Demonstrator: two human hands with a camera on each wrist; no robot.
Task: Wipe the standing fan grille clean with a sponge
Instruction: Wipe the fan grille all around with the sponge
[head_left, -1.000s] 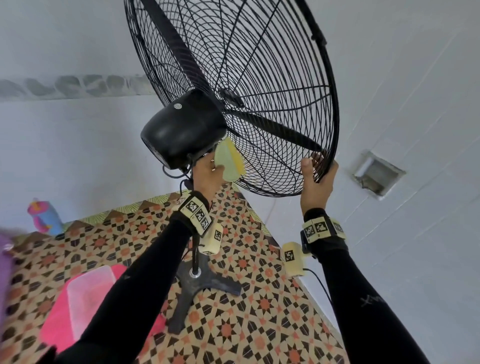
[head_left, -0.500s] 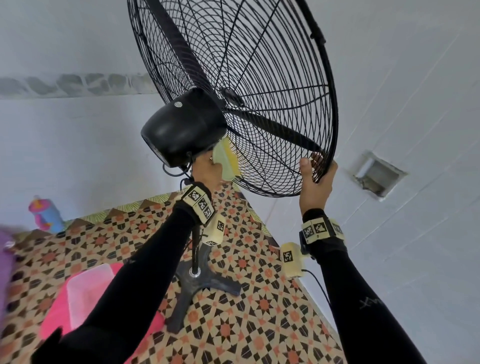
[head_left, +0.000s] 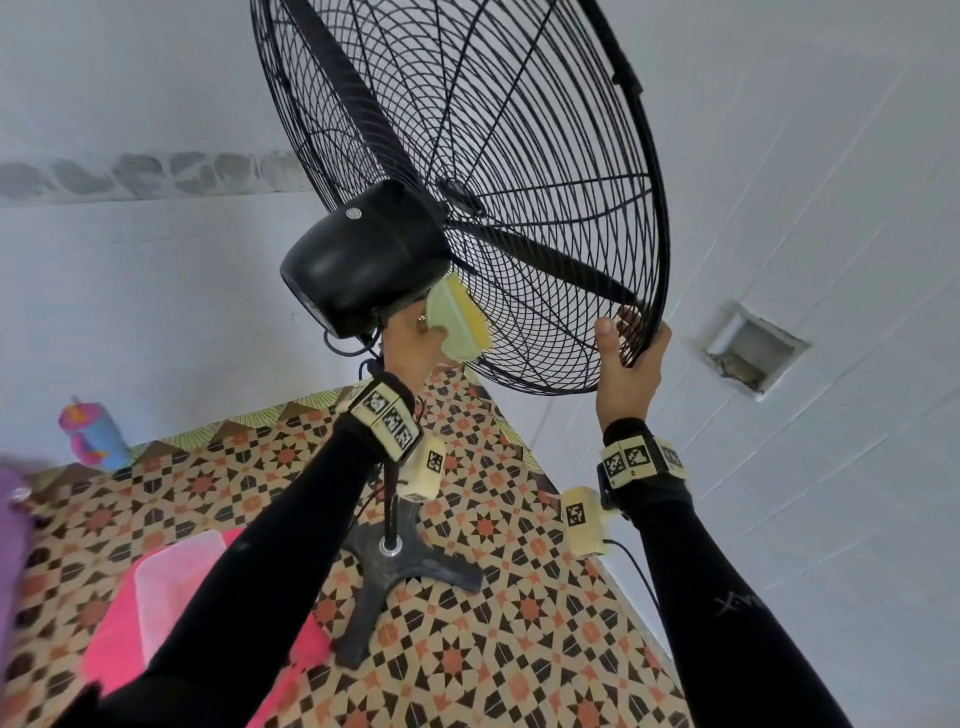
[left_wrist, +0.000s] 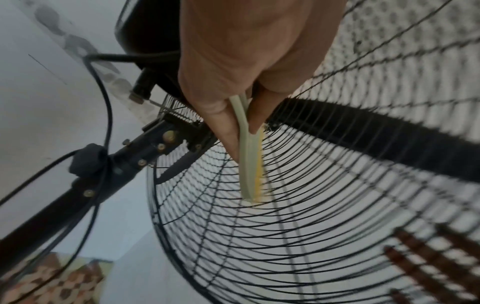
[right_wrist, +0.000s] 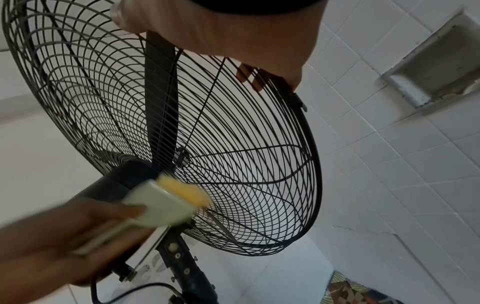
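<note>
A black standing fan tilts its wire grille (head_left: 519, 156) up and to the right, with the round motor housing (head_left: 358, 260) behind it. My left hand (head_left: 413, 338) grips a green and yellow sponge (head_left: 457, 325) and presses its yellow side against the rear grille (left_wrist: 298, 226) just below the motor. The sponge (left_wrist: 246, 160) shows edge-on between thumb and fingers in the left wrist view. In the right wrist view the sponge (right_wrist: 166, 201) is blurred. My right hand (head_left: 626, 364) holds the grille's lower rim, fingers curled through the wires (right_wrist: 259, 78).
The fan's pole and black three-legged base (head_left: 395, 566) stand on a patterned tile floor. A pink tub (head_left: 156, 597) sits at lower left and a colourful bottle (head_left: 93, 434) by the wall. A recessed niche (head_left: 748, 348) is in the tiled wall at right. A power cord (left_wrist: 103, 98) hangs by the neck.
The sponge in my left hand slid up towards the motor, then came back down a little along the rear grille. My right hand stays on the rim.
</note>
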